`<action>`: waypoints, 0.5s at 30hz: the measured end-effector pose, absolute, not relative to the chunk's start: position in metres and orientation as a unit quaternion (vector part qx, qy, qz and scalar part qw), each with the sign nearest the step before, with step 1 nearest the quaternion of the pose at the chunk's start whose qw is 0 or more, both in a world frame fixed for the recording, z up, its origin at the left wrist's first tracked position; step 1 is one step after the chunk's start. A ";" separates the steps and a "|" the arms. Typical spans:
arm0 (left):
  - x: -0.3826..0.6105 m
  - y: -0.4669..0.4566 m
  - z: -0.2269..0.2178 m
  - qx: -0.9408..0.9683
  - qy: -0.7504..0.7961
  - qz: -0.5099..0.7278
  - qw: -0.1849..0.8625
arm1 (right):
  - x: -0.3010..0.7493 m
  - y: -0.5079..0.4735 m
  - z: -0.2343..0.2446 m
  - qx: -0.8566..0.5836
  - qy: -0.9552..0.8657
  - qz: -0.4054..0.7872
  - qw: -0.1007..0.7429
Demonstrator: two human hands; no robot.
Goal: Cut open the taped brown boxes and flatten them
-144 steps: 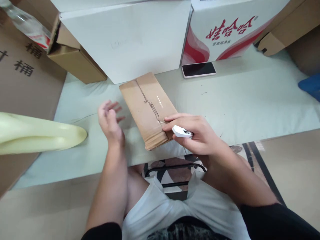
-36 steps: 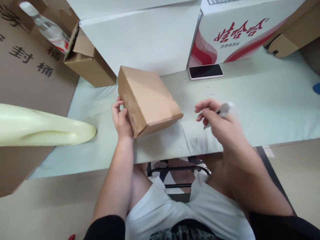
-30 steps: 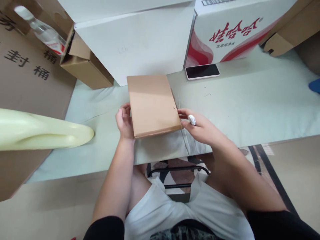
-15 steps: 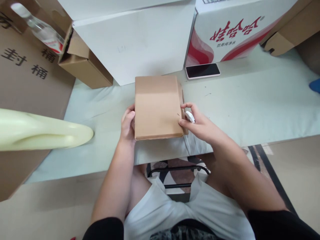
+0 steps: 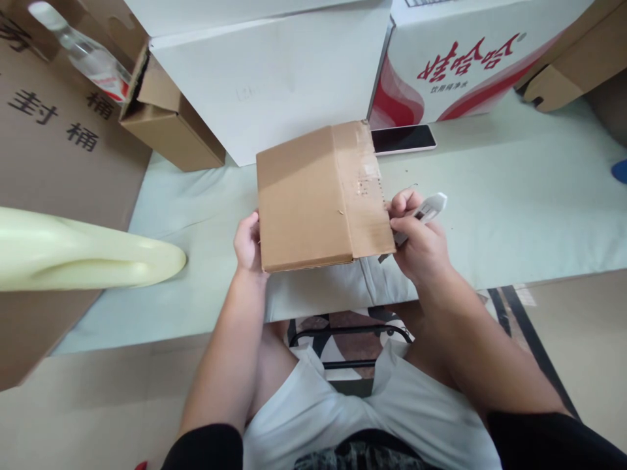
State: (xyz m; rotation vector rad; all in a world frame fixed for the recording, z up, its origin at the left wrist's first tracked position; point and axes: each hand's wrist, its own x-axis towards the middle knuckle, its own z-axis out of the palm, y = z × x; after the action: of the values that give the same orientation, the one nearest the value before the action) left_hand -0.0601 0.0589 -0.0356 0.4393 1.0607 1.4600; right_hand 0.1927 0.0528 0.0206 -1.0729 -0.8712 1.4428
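Observation:
A small brown cardboard box (image 5: 300, 202) sits tilted on the cloth-covered table, in front of a large white box. Its right flap (image 5: 363, 219) is folded out and has torn tape and a ragged edge. My left hand (image 5: 248, 243) grips the box's left side, with some fingers hidden behind it. A grey-white utility knife (image 5: 431, 206) is held in my closed right hand (image 5: 422, 247), its blade pointing down and left below the fingers. That hand's fingertips are at the flap's outer edge; whether they also pinch it I cannot tell.
Behind stand a large white box (image 5: 279, 85) and a red-and-white printed carton (image 5: 455, 72), with a phone (image 5: 409, 139) before it. At left are an open narrow carton (image 5: 181, 134), a clear bottle (image 5: 91, 62) and a pale yellow rounded object (image 5: 98, 251).
The box's right flap has swung out to the right and the box has tilted. My right hand has moved slightly right, and the knife has turned in it, with its blade now showing.

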 end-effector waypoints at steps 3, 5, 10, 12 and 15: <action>-0.059 0.060 -0.034 0.179 0.463 0.635 0.592 | 0.192 0.053 0.020 -0.456 -0.357 0.616 0.535; -0.059 0.060 -0.034 0.186 0.464 0.636 0.588 | 0.193 0.053 0.018 -0.454 -0.355 0.619 0.533; -0.059 0.060 -0.034 0.197 0.463 0.632 0.589 | 0.194 0.053 0.015 -0.457 -0.361 0.630 0.514; -0.058 0.059 -0.032 0.195 0.464 0.631 0.591 | 0.194 0.053 0.016 -0.462 -0.359 0.634 0.505; -0.057 0.059 -0.030 0.191 0.469 0.626 0.593 | 0.194 0.053 0.016 -0.470 -0.354 0.639 0.496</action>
State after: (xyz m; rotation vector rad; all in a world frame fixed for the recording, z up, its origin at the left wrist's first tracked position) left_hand -0.0570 0.0588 -0.0304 0.4437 1.0901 1.4558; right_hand 0.1942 0.0534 0.0159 -1.1376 -0.8580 1.5472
